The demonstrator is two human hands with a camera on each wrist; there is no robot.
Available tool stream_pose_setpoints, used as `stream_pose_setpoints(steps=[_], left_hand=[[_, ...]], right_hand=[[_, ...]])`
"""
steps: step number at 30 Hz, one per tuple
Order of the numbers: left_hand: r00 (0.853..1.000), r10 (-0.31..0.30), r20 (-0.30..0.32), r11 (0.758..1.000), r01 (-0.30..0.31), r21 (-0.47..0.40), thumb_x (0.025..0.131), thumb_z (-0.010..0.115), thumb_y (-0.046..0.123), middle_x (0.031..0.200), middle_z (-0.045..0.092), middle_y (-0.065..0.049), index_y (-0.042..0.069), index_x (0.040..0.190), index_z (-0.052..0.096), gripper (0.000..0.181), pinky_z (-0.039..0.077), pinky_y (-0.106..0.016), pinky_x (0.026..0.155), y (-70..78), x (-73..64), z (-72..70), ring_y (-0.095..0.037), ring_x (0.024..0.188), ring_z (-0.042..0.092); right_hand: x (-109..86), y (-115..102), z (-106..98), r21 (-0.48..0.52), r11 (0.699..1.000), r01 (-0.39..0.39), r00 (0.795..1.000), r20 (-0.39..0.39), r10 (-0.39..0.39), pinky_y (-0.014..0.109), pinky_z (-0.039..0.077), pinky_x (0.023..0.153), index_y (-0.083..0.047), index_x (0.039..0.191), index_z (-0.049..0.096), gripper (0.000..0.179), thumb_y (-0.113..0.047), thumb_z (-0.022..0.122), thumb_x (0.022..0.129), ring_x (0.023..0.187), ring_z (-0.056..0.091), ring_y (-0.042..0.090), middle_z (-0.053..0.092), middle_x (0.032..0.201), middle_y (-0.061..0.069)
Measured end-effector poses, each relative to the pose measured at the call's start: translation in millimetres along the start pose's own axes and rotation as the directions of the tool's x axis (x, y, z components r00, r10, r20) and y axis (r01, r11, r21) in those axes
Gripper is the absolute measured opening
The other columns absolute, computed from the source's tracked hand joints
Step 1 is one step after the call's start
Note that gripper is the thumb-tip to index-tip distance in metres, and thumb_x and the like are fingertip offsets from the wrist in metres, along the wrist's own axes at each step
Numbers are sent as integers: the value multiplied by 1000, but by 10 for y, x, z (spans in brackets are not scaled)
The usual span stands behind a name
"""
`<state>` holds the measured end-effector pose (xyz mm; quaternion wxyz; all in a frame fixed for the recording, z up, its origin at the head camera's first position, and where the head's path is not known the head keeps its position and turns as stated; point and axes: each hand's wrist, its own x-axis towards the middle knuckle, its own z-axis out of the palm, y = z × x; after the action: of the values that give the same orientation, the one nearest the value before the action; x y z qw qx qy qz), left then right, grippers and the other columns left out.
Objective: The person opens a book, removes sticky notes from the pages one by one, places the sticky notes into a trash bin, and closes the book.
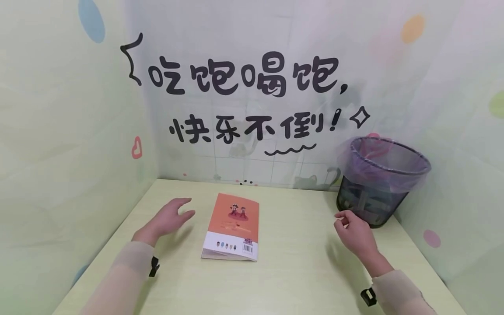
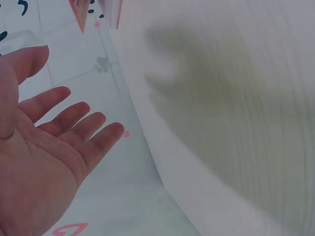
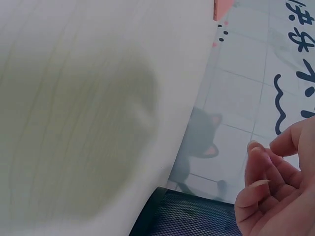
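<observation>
An orange and white booklet [image 1: 235,225] lies on the table, its printed side with small cartoon figures and a barcode facing up. To its left, my left hand [image 1: 167,218] hovers over the tabletop with thumb and fingers spread apart, holding nothing. The left wrist view shows the bare palm [image 2: 42,172] and relaxed fingers. My right hand [image 1: 356,236] is off to the booklet's right, just in front of the bin, above the table. Its fingers [image 3: 261,169] are loosely curled with nothing between them. Only a corner of the booklet [image 3: 223,9] enters the right wrist view.
A dark mesh waste bin [image 1: 356,199] with a purple liner bag [image 1: 387,177] stands at the table's back right corner. Pale printed wall sheets [image 1: 252,39] with black lettering enclose the light wooden table [image 1: 291,280] at the back and both sides.
</observation>
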<state>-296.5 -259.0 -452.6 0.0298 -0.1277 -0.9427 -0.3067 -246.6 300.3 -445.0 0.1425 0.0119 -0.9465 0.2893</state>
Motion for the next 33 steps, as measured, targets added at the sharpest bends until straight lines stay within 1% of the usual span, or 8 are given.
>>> stream_pose_setpoints(steps=[4, 7, 9, 22, 25, 29, 31, 33], left_hand=[[1000, 17, -22, 1000, -17, -16, 112, 63, 31, 165, 44, -37, -8, 162, 44, 66, 35, -72, 128, 83, 24, 16, -58, 155, 39], [999, 28, -21, 999, -28, -28, 113, 62, 32, 167, 42, -35, -7, 165, 40, 69, 34, -72, 128, 156, 46, 29, -57, 157, 38], [999, 32, -18, 999, -32, -33, 113, 62, 33, 169, 41, -34, -6, 166, 38, 70, 34, -71, 129, 199, 60, 43, -56, 158, 37], [998, 39, 47, 997, -35, -69, 112, 62, 31, 173, 36, -32, -1, 170, 34, 71, 34, -71, 130, 416, 75, 182, -55, 160, 35], [996, -1, 89, 997, 7, -74, 111, 64, 30, 174, 36, -30, 2, 171, 34, 73, 36, -70, 128, 455, 76, 244, -54, 158, 39], [980, -83, 179, 995, 92, -41, 106, 73, 30, 162, 51, -30, 1, 171, 31, 83, 48, -65, 121, 489, 72, 334, -46, 143, 59], [965, -124, 231, 992, 129, -7, 103, 77, 31, 146, 63, -26, -4, 169, 33, 86, 57, -59, 112, 497, 71, 377, -37, 124, 67], [947, -154, 283, 988, 151, 34, 102, 80, 31, 125, 70, -20, -6, 160, 44, 78, 61, -51, 100, 499, 69, 416, -29, 107, 68]], right_hand=[[22, -37, 34, 8, 999, 50, 998, 36, -50, 53, 62, 95, -2, 142, 69, 41, -23, 57, 109, 112, 74, 35, 77, 130, 17], [36, -81, 63, 21, 997, 75, 993, 84, -77, 63, 58, 107, 0, 152, 61, 49, -28, 59, 112, 131, 68, 44, 66, 151, 24], [46, -119, 93, 24, 996, 83, 991, 106, -85, 64, 57, 109, 1, 154, 59, 52, -29, 60, 112, 135, 66, 46, 62, 156, 25], [85, -440, 407, 27, 995, 100, 981, 165, -103, 60, 59, 107, 1, 149, 62, 48, -25, 62, 109, 129, 70, 42, 65, 151, 25], [85, -523, 492, 35, 995, 91, 979, 178, -96, 60, 59, 106, 0, 148, 64, 47, -25, 63, 108, 127, 71, 41, 68, 147, 24], [82, -615, 620, 44, 996, 79, 977, 194, -86, 59, 59, 105, -1, 146, 65, 45, -25, 63, 107, 123, 72, 38, 70, 143, 21], [67, -649, 675, 48, 996, 76, 975, 204, -85, 57, 60, 103, -1, 145, 66, 44, -24, 63, 107, 120, 73, 35, 71, 142, 20], [46, -672, 722, 49, 996, 71, 973, 215, -79, 55, 61, 100, -2, 143, 68, 42, -23, 64, 107, 116, 74, 32, 71, 140, 18]])
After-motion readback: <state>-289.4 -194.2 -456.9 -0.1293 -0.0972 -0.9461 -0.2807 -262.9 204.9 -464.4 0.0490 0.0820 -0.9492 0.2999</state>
